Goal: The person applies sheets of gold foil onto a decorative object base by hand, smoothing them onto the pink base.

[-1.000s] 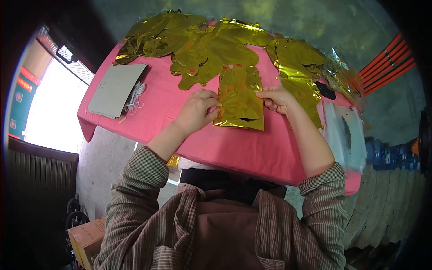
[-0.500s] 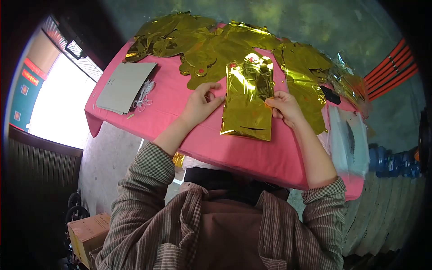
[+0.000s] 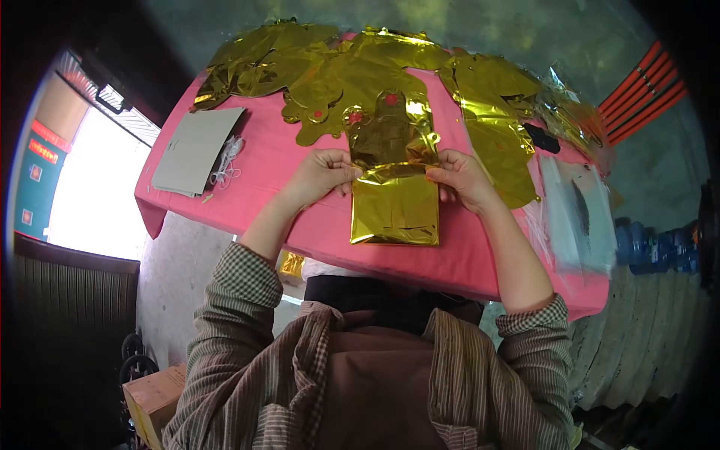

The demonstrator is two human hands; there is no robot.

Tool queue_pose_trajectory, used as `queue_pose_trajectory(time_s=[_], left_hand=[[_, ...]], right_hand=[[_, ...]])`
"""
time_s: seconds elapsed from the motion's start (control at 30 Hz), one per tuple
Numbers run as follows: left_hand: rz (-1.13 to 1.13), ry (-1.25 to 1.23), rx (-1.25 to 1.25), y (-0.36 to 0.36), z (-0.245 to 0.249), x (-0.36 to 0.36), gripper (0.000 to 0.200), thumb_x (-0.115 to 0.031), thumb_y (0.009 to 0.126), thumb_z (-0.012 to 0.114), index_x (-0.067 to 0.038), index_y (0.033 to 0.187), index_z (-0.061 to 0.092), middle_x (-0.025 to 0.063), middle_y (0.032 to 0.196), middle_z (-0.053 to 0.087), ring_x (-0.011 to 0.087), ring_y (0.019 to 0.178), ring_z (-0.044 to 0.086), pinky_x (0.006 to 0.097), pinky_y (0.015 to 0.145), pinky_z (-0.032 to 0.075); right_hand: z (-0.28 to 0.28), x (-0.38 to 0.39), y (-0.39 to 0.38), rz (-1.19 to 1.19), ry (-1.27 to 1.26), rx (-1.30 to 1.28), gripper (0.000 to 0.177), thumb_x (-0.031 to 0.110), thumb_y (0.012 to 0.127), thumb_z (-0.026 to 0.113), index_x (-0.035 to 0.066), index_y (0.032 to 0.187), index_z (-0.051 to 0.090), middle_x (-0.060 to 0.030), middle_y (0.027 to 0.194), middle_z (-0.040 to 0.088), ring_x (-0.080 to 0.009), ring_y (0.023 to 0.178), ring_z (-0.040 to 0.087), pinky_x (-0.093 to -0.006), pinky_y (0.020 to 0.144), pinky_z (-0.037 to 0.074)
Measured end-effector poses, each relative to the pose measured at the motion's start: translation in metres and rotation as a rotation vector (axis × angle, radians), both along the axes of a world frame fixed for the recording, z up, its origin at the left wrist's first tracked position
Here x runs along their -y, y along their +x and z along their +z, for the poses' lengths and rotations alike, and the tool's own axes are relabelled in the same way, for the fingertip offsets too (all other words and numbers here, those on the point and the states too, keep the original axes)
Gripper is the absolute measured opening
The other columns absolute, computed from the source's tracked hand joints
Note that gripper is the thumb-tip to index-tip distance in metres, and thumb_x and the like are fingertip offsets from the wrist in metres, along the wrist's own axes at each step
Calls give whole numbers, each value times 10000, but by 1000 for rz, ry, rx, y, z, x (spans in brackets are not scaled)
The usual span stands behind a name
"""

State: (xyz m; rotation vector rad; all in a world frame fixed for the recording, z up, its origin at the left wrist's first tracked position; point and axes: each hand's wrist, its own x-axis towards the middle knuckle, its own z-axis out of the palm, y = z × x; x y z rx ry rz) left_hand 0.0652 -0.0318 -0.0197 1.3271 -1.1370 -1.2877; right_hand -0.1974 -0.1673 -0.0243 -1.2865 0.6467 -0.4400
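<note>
A shiny gold foil piece (image 3: pixel 395 206), folded into a rectangle, lies at the front of the pink-covered table (image 3: pixel 315 232). My left hand (image 3: pixel 327 180) pinches its left edge about midway up. At the right edge, my right hand (image 3: pixel 459 180) grips the foil between thumb and fingers. A crease runs across the foil between both hands. Red round marks (image 3: pixel 391 99) show near its far end. Beyond it spreads a heap of flat gold foil sheets (image 3: pixel 262 67).
Grey boards (image 3: pixel 196 150) lie at the table's left with a white cord (image 3: pixel 227 163) beside them. Clear plastic bags (image 3: pixel 577 217) and a black object (image 3: pixel 541 138) are at the right. A cardboard box (image 3: pixel 154 397) stands on the floor, lower left.
My left hand, apart from the foil's edge before, has taken hold of it. The foil now lies straighter, with a crease across it. The whole view has shifted slightly.
</note>
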Motion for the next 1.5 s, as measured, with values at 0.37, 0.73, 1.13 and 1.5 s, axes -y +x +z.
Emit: queue_pose_trajectory(time_s=[0.37, 0.73, 1.13, 1.5], left_hand=[[41, 32, 202, -7, 8, -6, 103, -72, 866, 650, -53, 767, 637, -37, 595, 570, 22, 525, 530, 164, 478, 416], [37, -405, 655, -9, -5, -7, 84, 19, 755, 638, 31, 832, 608, 119, 738, 565, 233, 617, 559, 317, 584, 461], [-98, -56, 460, 12, -17, 20, 203, -42, 767, 696, -11, 656, 529, -29, 582, 465, 52, 575, 418, 248, 531, 386], [-204, 59, 373, 12, 17, 26, 243, -73, 810, 711, -63, 668, 514, -36, 626, 545, 35, 556, 495, 204, 511, 393]], right_hand=[[0, -2, 3, 51, -83, -150, 84, 86, 863, 634, 31, 925, 644, -21, 758, 639, -70, 454, 545, -190, 362, 377], [-9, -16, -1, 23, -960, -102, 204, -93, 701, 630, 10, 876, 656, -55, 738, 571, -143, 681, 571, -269, 618, 451], [14, 4, 7, 82, -292, -380, 114, 79, 823, 671, 29, 922, 647, 10, 663, 588, -54, 508, 491, -197, 460, 377], [9, 15, 11, 73, -83, -321, 97, 91, 842, 663, 9, 813, 620, -30, 621, 605, -62, 447, 547, -179, 348, 370]])
